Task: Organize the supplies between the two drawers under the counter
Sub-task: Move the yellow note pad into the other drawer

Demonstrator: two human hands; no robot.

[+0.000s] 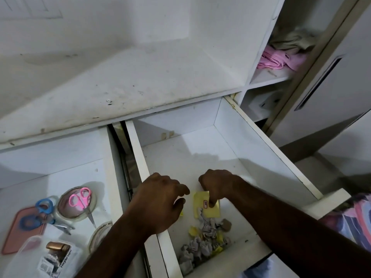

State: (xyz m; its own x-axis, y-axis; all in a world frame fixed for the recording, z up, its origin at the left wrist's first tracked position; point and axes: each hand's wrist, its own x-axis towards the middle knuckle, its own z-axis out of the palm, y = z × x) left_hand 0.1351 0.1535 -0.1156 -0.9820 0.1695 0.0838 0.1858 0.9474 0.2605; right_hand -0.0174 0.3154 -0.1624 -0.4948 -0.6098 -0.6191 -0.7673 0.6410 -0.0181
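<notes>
Two white drawers stand pulled out under the counter. In the right drawer (pixel 261 149) lies a yellow sticky-note pad (pixel 213 212), with a heap of crumpled grey and yellow paper scraps (pixel 202 241) toward the front. My right hand (pixel 217 185) reaches down over the pad, one fingertip pressing on it and the other fingers curled. My left hand (pixel 160 201) hovers over the right drawer's left wall, fingers loosely curled, nothing visibly held. The left drawer (pixel 60 157) holds pink scissors (pixel 82 199), blue scissors (pixel 43 212), a tape roll (pixel 77 207) and a second tape roll (pixel 99 235).
The left drawer also contains a salmon phone case (pixel 12 235), a clear plastic box (pixel 26 255) and a packaged item with a copper cap (pixel 58 247). The white counter (pixel 140 81) runs above. Open shelves at right hold pink cloth (pixel 279 60).
</notes>
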